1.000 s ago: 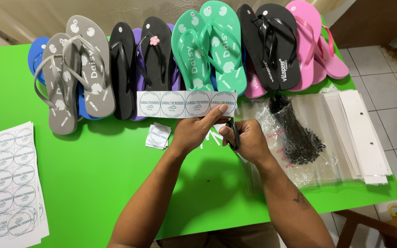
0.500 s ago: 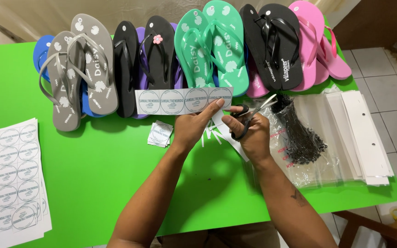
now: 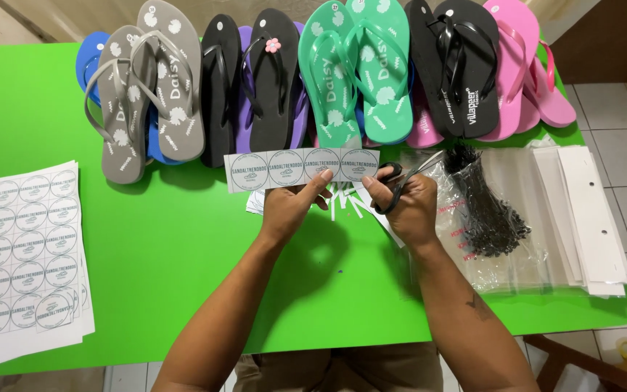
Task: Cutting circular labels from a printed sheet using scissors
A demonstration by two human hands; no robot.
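Observation:
My left hand point(image 3: 292, 203) pinches the lower edge of a white paper strip point(image 3: 299, 168) printed with several round stickers, holding it level above the green table point(image 3: 146, 247). My right hand point(image 3: 408, 207) grips black-handled scissors point(image 3: 409, 180), blades open and pointing up to the right, just off the strip's right end. Thin white paper offcuts point(image 3: 346, 202) lie on the table between the two hands.
Several pairs of flip-flops line the far edge: grey point(image 3: 146, 87), black point(image 3: 255, 80), green point(image 3: 361, 69), black point(image 3: 459, 65), pink point(image 3: 531, 65). Sticker sheets point(image 3: 19, 254) lie at left. Clear plastic bags point(image 3: 538, 218), a bundle of black ties point(image 3: 484, 210) and white card strips point(image 3: 593, 210) lie at right.
The sticker strip has come up and now sits level between both hands. The right hand shifted right, and the scissors now show with their blades apart.

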